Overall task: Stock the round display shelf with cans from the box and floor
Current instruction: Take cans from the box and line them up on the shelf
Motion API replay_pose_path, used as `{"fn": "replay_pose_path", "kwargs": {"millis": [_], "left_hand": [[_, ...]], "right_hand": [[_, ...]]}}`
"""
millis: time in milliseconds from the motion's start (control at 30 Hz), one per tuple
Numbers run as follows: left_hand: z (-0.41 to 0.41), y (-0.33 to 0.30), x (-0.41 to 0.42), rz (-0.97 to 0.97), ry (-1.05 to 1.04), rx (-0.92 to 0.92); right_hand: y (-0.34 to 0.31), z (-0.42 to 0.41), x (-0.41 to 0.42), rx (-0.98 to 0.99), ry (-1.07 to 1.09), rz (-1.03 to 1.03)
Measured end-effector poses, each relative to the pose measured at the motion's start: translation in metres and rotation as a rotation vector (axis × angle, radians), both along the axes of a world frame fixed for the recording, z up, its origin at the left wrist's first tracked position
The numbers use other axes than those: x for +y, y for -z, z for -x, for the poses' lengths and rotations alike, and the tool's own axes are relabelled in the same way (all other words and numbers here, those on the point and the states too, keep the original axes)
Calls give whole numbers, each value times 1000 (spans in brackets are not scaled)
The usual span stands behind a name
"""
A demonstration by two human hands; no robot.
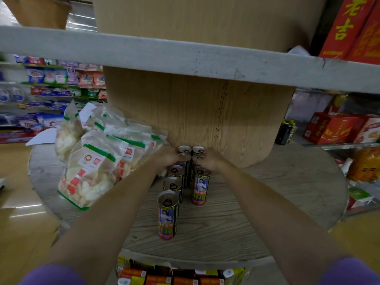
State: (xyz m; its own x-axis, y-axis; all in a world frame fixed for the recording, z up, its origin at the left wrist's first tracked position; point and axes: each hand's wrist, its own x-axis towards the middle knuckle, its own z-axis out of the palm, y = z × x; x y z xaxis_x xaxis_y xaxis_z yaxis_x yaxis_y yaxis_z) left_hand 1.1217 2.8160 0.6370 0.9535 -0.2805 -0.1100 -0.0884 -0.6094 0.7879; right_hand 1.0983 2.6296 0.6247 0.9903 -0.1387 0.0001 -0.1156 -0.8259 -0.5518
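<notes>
Two rows of tall printed cans stand on the round wooden shelf [277,194], running from its front towards the central wooden column [195,112]. The nearest can [167,214] heads the left row; another can [201,186] heads the shorter right row. Both my arms reach far in. My left hand [165,156] grips a can [183,159] near the back of the left row. My right hand [212,159] grips the matching can [196,159] in the right row. Two more can tops [191,150] show behind, against the column.
Clear bags of white snacks [96,161] fill the shelf's left side, close to my left forearm. A grey upper tier [185,58] overhangs the cans. Red gift boxes [333,128] stand at right. A carton of cans [174,274] sits below the shelf's front edge.
</notes>
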Motion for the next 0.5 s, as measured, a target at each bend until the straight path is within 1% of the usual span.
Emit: {"fn": "replay_pose_path", "kwargs": {"millis": [67, 100, 167, 233, 267, 300, 333, 433, 500], "left_hand": [[7, -13, 4, 52, 19, 84], [13, -22, 5, 48, 38, 136], [19, -35, 9, -21, 68, 252], [28, -41, 12, -101, 117, 382], [29, -40, 12, -129, 124, 414], [33, -40, 9, -137, 128, 409], [34, -39, 6, -153, 95, 354], [42, -37, -3, -159, -35, 88], [42, -35, -6, -111, -83, 55]], "right_hand": [[-10, 4, 1, 53, 60, -23], [-16, 8, 2, 104, 73, -16], [-24, 15, 3, 285, 55, -45], [-25, 22, 6, 479, 34, -163], [-23, 23, 7, 513, 20, -192], [-20, 22, 9, 500, 6, -186], [-18, 20, 10, 462, -5, -171], [-16, 23, 16, 349, -20, -155], [-14, 26, 18, 286, -16, -184]]}}
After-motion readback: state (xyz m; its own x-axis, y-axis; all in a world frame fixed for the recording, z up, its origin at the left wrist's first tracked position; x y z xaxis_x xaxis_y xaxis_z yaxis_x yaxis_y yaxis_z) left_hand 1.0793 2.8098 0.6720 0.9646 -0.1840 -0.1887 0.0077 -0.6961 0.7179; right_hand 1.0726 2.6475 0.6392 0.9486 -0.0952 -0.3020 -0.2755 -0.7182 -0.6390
